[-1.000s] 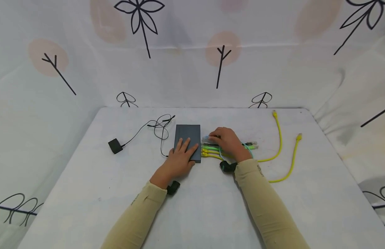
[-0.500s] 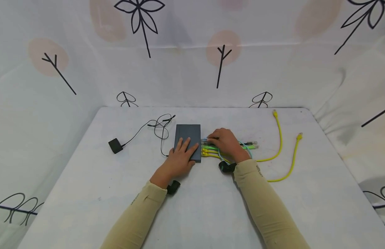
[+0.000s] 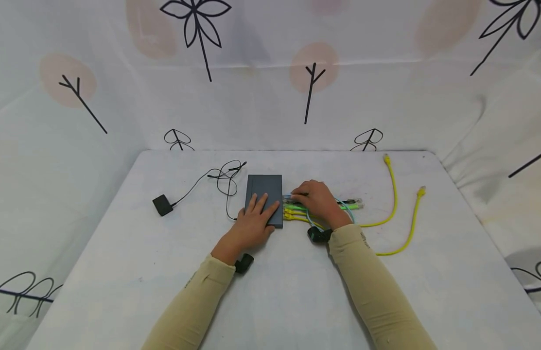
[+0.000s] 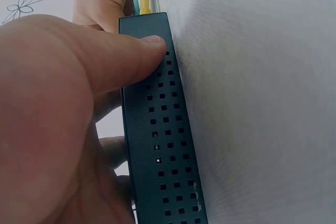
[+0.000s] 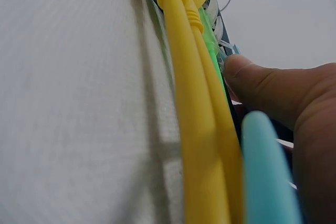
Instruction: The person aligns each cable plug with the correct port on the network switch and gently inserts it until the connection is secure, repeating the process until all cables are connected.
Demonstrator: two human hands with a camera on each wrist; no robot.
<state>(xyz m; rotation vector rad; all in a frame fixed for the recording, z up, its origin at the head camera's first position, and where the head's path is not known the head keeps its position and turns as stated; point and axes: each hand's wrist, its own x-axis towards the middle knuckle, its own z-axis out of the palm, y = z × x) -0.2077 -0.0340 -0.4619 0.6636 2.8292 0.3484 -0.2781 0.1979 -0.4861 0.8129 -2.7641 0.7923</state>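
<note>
My left hand (image 3: 251, 228) rests on a dark grey network switch (image 3: 265, 184), fingers spread over its top. In the left wrist view the thumb (image 4: 142, 59) presses the switch's perforated side (image 4: 163, 129). At the switch's right edge my right hand (image 3: 319, 200) pinches the plug end of a light blue network cable (image 3: 346, 209); the fingers partly hide it. Whether that plug is fully seated cannot be seen. Beside it, yellow cables (image 5: 194, 108) and a green cable (image 5: 209, 32) run into the switch's ports. A black cable lies partly under the right hand.
A black power adapter (image 3: 163, 205) lies on the left, its thin tangled cord (image 3: 226, 177) leading to the switch. Two yellow cable ends (image 3: 393, 184) curve across the right of the white table (image 3: 270, 301). Loose plugs (image 3: 357, 202) lie right of the right hand.
My right hand has shifted slightly left and nearer to me at the switch's edge, with the light blue cable's plug. The left hand and the switch stay in place.
</note>
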